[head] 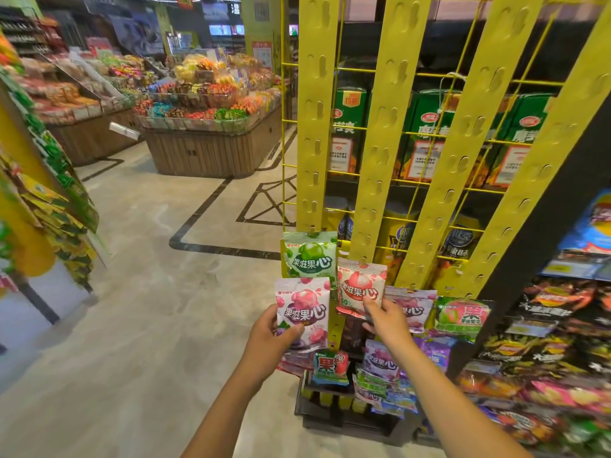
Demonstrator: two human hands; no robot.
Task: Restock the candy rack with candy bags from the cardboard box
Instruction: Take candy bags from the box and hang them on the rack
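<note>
Candy bags stand upright: purple bag in left hand, pink bag in right hand.

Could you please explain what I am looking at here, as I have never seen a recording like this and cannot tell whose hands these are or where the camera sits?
There is no machine here. One wide-angle camera is worn on a person's head and looks forward and down, so the two bare arms reaching in from the bottom are that person's own.

The scene is a shop aisle. In front stands a yellow candy rack made of upright strips with hooks, mostly bare higher up, with a few bags hanging low down.

The left hand holds a pink and purple candy bag by its lower edge, off the rack. The right hand grips the bottom of a red and white candy bag whose top is at a strip; whether it is hooked on I cannot tell. A green candy bag hangs above.

The cardboard box is not visible.
</note>
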